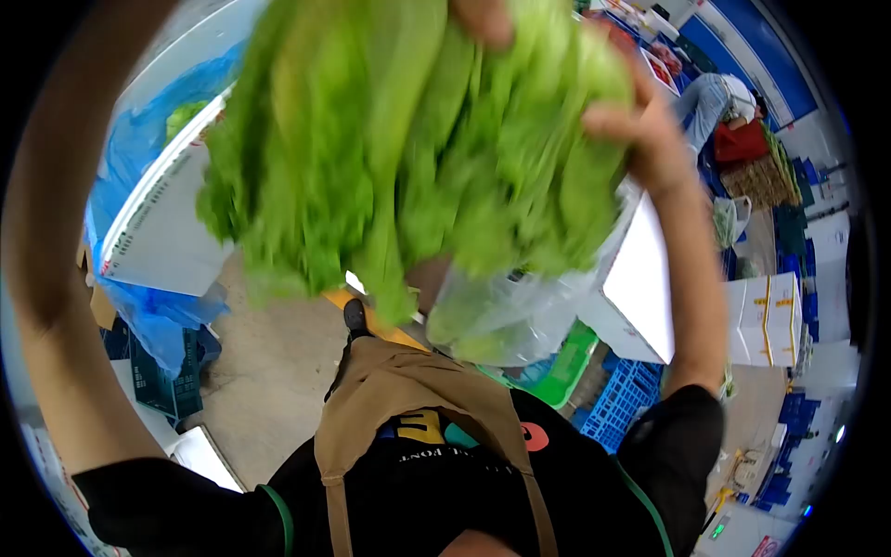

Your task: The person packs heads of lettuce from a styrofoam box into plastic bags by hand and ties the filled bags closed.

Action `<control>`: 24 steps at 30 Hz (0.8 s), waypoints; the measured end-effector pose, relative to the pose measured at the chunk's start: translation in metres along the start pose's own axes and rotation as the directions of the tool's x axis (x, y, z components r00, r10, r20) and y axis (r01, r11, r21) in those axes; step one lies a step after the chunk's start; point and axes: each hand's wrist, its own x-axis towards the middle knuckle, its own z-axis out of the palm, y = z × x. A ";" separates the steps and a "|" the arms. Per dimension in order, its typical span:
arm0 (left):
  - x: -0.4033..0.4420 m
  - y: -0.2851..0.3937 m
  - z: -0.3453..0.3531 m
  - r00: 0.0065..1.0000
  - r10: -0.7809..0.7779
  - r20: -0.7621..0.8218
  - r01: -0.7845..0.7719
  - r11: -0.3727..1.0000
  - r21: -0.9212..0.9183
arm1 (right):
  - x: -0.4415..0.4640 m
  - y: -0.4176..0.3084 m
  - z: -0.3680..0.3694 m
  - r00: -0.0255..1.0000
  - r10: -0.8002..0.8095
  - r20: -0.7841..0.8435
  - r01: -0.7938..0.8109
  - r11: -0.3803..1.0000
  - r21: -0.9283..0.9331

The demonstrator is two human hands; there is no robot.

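My right hand held leaf lettuce, upper centre; my left hand, mostly cut off, had an indeterminable grip. Lower centre, my black shirt partly read "FONT".

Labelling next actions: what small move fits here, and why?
Probably shift the leafy greens slightly aside, with the right hand gripping them: they fill the upper middle of the view and overlap the upper part of the clear plastic bag, hiding what lies behind.
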 end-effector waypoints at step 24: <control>0.068 0.107 0.203 0.631 -0.152 0.760 0.139 0.987 0.082 | -0.190 0.172 0.068 0.897 0.276 0.346 -0.357 0.912 0.200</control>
